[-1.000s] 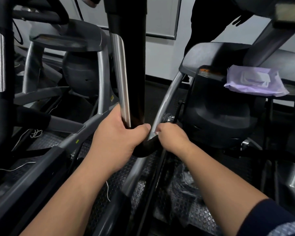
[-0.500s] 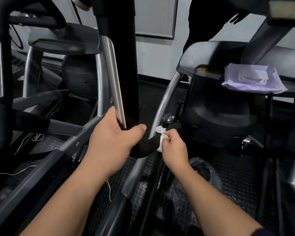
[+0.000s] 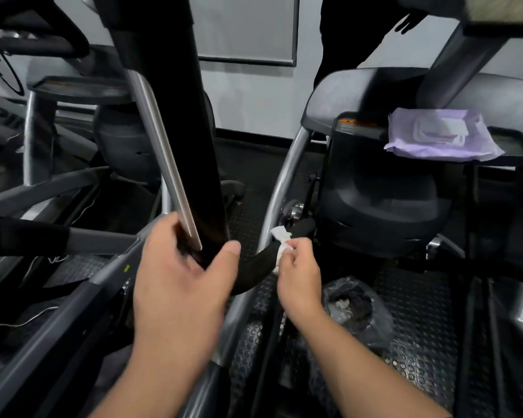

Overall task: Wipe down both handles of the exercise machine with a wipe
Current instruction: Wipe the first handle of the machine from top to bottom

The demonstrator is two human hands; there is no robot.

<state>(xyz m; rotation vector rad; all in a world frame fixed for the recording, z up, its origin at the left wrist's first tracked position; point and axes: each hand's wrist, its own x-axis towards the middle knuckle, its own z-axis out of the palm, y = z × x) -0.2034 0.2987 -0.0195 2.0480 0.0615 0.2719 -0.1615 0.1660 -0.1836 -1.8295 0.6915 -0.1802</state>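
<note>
Wiping well meant the right hand (image 3: pixel 298 271) pinching the crumpled white wipe (image 3: pixel 282 243) round the curved black foam handle (image 3: pixel 266 260), while the left hand (image 3: pixel 181 276) gripped it just beside.

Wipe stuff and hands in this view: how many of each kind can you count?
Hands at work: 2, the left hand and the right hand
Loose white wipe: 1
Purple wipe pack: 1
Total: 4
</note>
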